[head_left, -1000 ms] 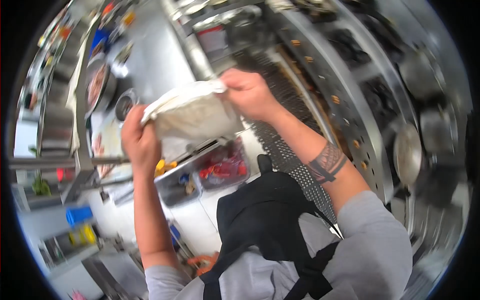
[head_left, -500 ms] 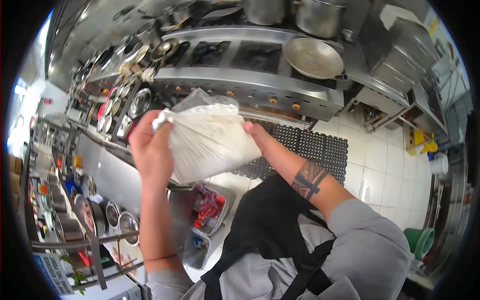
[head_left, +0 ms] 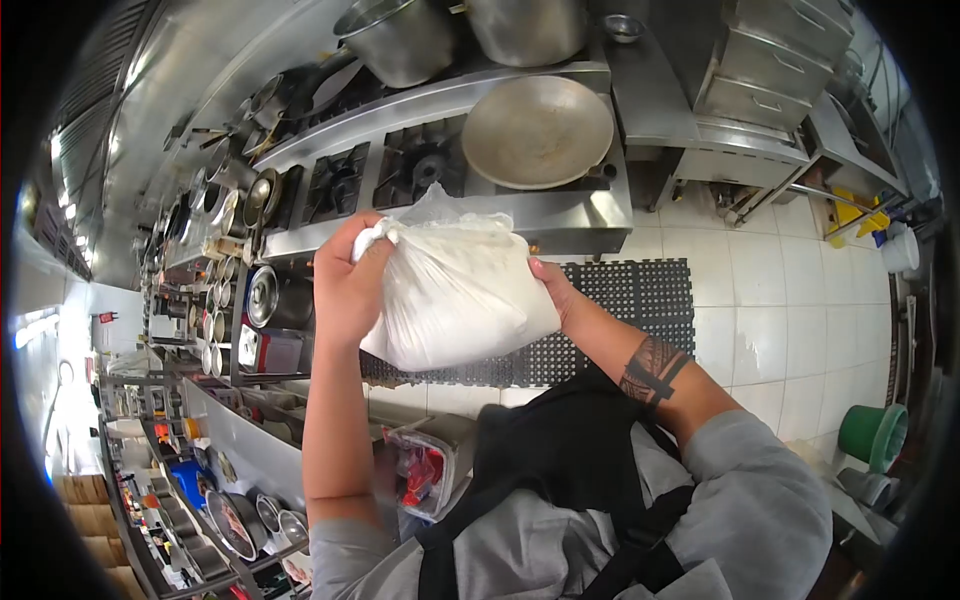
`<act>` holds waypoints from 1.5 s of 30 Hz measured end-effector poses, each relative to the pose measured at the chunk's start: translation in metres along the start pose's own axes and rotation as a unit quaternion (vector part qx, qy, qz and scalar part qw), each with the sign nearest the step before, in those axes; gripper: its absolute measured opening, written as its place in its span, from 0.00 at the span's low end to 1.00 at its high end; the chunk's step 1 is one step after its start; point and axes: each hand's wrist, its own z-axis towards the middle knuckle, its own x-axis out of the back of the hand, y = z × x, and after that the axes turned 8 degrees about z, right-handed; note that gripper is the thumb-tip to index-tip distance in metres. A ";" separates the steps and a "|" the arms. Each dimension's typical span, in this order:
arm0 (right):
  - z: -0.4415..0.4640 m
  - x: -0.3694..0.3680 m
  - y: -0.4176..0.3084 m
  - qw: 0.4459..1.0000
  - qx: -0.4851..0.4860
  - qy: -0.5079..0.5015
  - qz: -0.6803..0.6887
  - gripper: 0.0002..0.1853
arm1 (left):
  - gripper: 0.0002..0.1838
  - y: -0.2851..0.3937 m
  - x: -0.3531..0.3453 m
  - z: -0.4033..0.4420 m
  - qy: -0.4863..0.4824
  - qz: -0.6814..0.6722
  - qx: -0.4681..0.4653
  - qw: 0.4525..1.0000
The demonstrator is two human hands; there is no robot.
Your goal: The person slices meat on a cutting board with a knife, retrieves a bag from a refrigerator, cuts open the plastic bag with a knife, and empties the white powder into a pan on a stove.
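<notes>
A full white plastic bag [head_left: 460, 295] hangs between my two hands, in front of my chest. Its contents look white and powdery, though the plastic hides what they are. My left hand [head_left: 350, 285] is closed around the bunched top corner of the bag. At the bag's other side, my right hand [head_left: 555, 290] grips it with the thumb on top; the remaining fingers are hidden beneath. Loose clear plastic sticks up from the far edge of the bag.
Beyond the bag is a steel stove [head_left: 400, 210] with burners, a wide pan [head_left: 540, 135] and large pots [head_left: 395, 40]. A black rubber mat [head_left: 640, 310] covers part of the tiled floor. Left of me stand a steel counter [head_left: 245, 435] and a bin [head_left: 430, 470]. A green bucket [head_left: 873, 437] is at right.
My view has turned, so the stove and wide pan appear further left. Both hands still hold the bag, which now sits a little further right and lower in view.
</notes>
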 end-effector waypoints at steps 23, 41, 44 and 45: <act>0.124 0.054 -0.218 0.945 0.176 0.242 0.135 0.32 | 0.42 -0.223 -0.178 0.329 -0.394 -0.325 0.434 0.742; 0.115 0.073 -0.287 0.903 0.075 0.419 0.060 0.25 | 0.38 -0.238 -0.239 0.343 -0.376 -0.334 0.541 0.674; 0.111 0.068 -0.294 0.899 0.060 0.431 0.047 0.25 | 0.34 -0.238 -0.245 0.333 -0.366 -0.365 0.534 0.669; 0.110 0.065 -0.296 0.892 0.055 0.448 0.029 0.24 | 0.34 -0.235 -0.247 0.329 -0.362 -0.370 0.536 0.667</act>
